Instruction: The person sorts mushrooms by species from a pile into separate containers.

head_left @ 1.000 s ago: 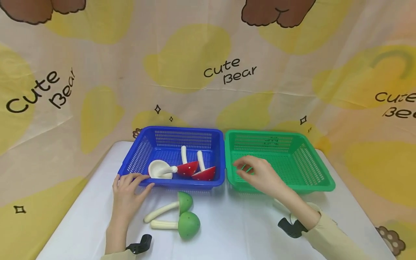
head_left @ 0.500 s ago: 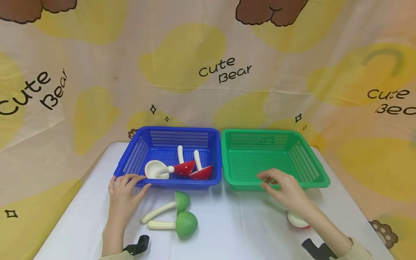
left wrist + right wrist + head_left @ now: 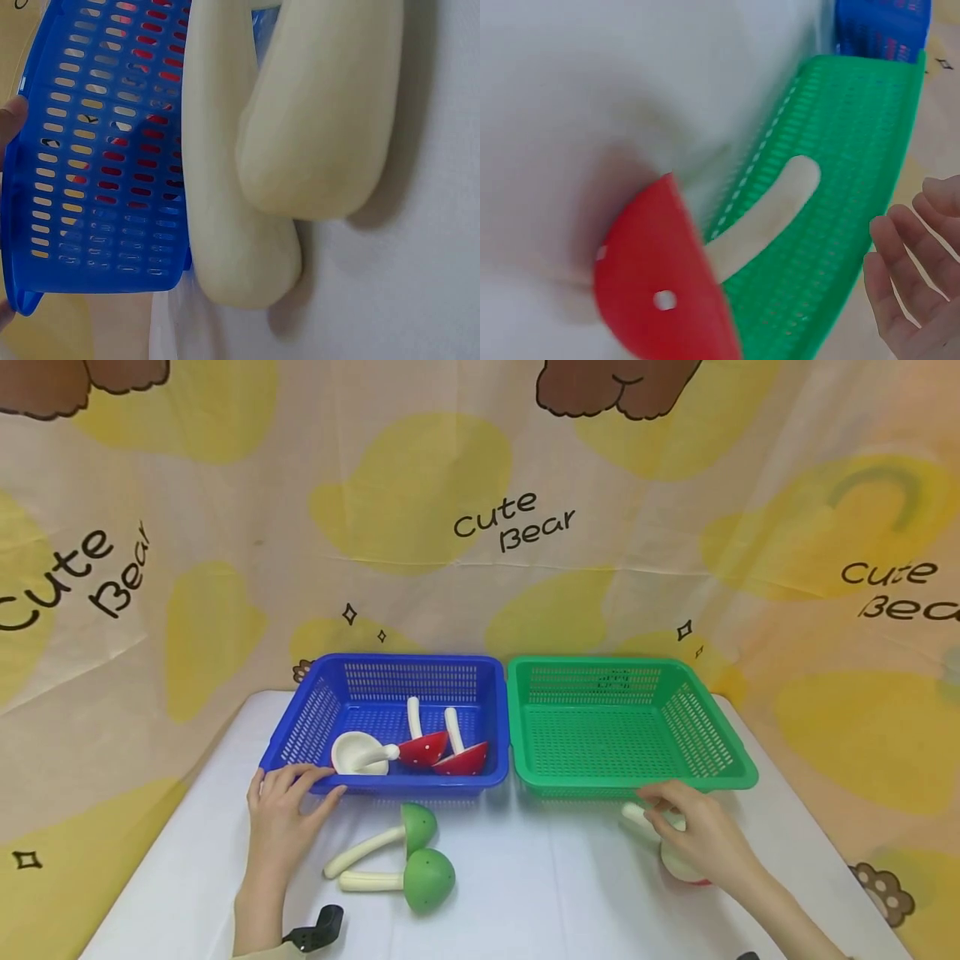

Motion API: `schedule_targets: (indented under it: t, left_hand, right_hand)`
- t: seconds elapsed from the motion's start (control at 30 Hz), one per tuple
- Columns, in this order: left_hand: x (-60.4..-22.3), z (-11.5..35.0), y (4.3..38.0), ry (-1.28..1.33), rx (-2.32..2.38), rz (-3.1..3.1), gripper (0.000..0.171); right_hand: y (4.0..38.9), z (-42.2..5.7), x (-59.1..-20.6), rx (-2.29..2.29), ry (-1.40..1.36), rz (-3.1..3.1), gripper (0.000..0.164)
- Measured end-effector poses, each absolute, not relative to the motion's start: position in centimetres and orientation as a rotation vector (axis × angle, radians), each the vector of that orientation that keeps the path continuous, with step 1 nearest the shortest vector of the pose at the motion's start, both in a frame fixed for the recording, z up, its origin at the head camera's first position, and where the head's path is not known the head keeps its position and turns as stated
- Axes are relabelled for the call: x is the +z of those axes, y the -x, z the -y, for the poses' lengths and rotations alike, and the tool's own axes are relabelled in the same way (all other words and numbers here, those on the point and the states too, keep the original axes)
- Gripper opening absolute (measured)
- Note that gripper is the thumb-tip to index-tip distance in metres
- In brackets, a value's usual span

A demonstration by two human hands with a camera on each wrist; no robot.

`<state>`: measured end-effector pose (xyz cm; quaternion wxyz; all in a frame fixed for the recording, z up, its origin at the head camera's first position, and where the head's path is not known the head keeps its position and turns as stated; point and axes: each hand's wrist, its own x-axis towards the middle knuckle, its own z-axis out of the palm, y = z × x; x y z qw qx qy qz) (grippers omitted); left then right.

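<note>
In the head view my left hand [image 3: 281, 822] holds the front-left rim of the blue basket [image 3: 420, 788], fingers over the edge and thumb in front. Red-capped toy mushrooms [image 3: 459, 762] lie inside, one with its white underside [image 3: 347, 752] up. Two green-capped mushrooms [image 3: 429, 881] lie before that basket; their pale stems [image 3: 322, 120] fill the left wrist view. My right hand [image 3: 701, 831], fingers loosely bent, is above another red-capped mushroom [image 3: 656, 277], partly hiding it in the head view. In the right wrist view these fingers are apart and hold nothing.
A green basket [image 3: 633, 783] stands against the blue one's right side, its perforated floor showing. Both stand on a white-covered table [image 3: 540, 893]. Behind hangs a patterned cloth [image 3: 420, 527] with bear prints and lettering.
My right hand has moved from over the green basket, right and toward me, to the red-capped mushroom in front of it. My left hand keeps its place on the blue rim.
</note>
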<state>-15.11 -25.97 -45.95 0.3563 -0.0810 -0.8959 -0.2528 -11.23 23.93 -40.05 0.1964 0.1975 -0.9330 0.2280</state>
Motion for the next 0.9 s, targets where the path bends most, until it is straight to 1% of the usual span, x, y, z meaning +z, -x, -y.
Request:
schedule_targets:
  t: [0.23,0.67,0.9]
  left_hand:
    - [-46.0,26.0,15.1,0.212,-0.654,2.313,0.03]
    - [-46.0,26.0,15.2,0.222,-0.639,2.29,0.028]
    - [-46.0,26.1,15.2,0.22,-0.649,2.293,0.028]
  right_hand:
    - [10.8,-25.5,-41.4,0.495,-0.462,2.691,0.029]
    - [11.0,-27.1,-43.7,0.207,-0.48,2.779,0.045]
    - [10.8,-27.2,-44.6,0.184,-0.459,2.814,0.044]
